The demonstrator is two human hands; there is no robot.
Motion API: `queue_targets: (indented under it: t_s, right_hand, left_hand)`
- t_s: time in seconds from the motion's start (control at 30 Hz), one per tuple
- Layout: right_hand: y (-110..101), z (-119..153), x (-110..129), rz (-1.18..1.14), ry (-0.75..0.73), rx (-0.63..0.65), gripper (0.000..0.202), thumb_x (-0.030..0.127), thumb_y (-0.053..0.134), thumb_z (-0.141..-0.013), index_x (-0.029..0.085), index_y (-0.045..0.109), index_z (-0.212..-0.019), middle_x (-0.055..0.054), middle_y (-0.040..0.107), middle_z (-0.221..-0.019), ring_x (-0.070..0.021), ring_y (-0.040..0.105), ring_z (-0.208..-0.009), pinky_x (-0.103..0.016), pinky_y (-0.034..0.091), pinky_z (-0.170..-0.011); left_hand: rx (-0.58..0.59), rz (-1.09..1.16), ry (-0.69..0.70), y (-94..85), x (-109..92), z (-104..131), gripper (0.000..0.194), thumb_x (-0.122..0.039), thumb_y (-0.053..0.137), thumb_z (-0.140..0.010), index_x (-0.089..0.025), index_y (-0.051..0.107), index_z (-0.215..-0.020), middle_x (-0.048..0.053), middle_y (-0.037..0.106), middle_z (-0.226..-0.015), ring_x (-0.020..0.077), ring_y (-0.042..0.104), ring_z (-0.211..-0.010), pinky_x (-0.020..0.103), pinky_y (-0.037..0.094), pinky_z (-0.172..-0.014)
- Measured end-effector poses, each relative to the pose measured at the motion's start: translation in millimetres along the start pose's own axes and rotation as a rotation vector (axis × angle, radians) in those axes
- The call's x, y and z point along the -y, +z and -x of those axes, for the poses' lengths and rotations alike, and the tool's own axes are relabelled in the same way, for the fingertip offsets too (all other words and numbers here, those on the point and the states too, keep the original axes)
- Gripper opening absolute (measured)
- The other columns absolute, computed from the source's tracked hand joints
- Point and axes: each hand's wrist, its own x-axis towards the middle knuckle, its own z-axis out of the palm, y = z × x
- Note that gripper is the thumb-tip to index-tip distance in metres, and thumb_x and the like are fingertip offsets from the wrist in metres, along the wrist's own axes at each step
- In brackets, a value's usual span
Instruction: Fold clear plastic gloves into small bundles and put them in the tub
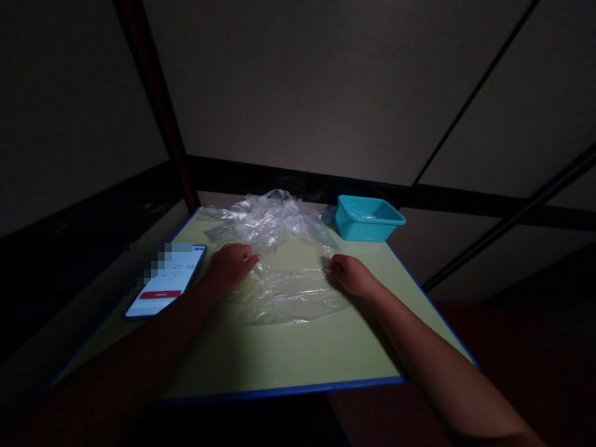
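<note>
A clear plastic bag or sheet (298, 301) lies spread on the table in front of me, its top edge running between my hands. My left hand (233, 264) is at its left side, thumb and curled fingers pinched on the plastic. At the right side my right hand (349, 273) has its fingers closed on the same piece. Behind it, a crumpled heap of clear plastic (267, 217) rests near the table's far edge. Whether the heap and the flat piece are joined is hard to tell.
A turquoise basket (370, 231) stands at the table's far right corner. To the left, a phone (162, 285) with a lit screen lies beside my left forearm. The pale green table (279, 366) has a blue edge; a wall rises behind it.
</note>
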Motion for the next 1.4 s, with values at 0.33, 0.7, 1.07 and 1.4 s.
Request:
queue_targets:
  t_s: [0.33, 0.7, 1.07, 1.4]
  right_hand:
    - [-14, 12, 18, 0.004, -0.071, -0.185, 0.007, 0.024, 0.060, -0.080, 0.018, 0.056, -0.083, -0.006, 0.062, -0.085, -0.0171, 0.054, -0.076, -0.026, 0.036, -0.067]
    - [-40, 54, 57, -0.288, -0.696, 0.599, 0.033, 0.028, 0.067, -0.080, 0.030, 0.066, -0.113, -0.005, 0.054, -0.134, -0.0224, 0.037, -0.132, -0.046, 0.017, -0.110]
    - [-41, 53, 50, -0.255, -0.576, 0.699, 0.050, 0.023, 0.072, -0.075, 0.036, 0.059, -0.122, -0.004, 0.051, -0.137, -0.0247, 0.032, -0.136, -0.054, 0.002, -0.111]
    - [-37, 43, 47, -0.341, -0.562, 0.658, 0.049, 0.027, 0.067, -0.080, 0.026, 0.056, -0.128, -0.006, 0.057, -0.131, -0.0193, 0.048, -0.125, -0.041, 0.015, -0.113]
  left_hand:
    - [-0.282, 0.102, 0.295, -6.2, -29, 17, 0.015, -0.032, 0.048, -0.084, -0.020, 0.051, -0.091, 0.008, 0.055, -0.101, 0.0252, 0.048, -0.101, 0.037, 0.037, -0.091]
    - [0.046, 0.574, 0.305, 4.2, -34, 26, 0.037, -0.044, 0.029, -0.092, -0.019, 0.052, -0.077, 0.001, 0.053, -0.069, 0.0155, 0.052, -0.067, 0.027, 0.041, -0.065]
    - [0.062, 0.536, 0.403, 0.4, -37, 27, 0.032, -0.040, 0.034, -0.089, -0.018, 0.054, -0.076, 0.005, 0.057, -0.078, 0.0184, 0.055, -0.077, 0.031, 0.044, -0.074]
    - [0.245, 0.245, 0.729, 3.7, -49, 46, 0.045, -0.043, 0.065, -0.075, -0.022, 0.058, -0.113, 0.010, 0.052, -0.126, 0.0279, 0.047, -0.117, 0.041, 0.032, -0.103]
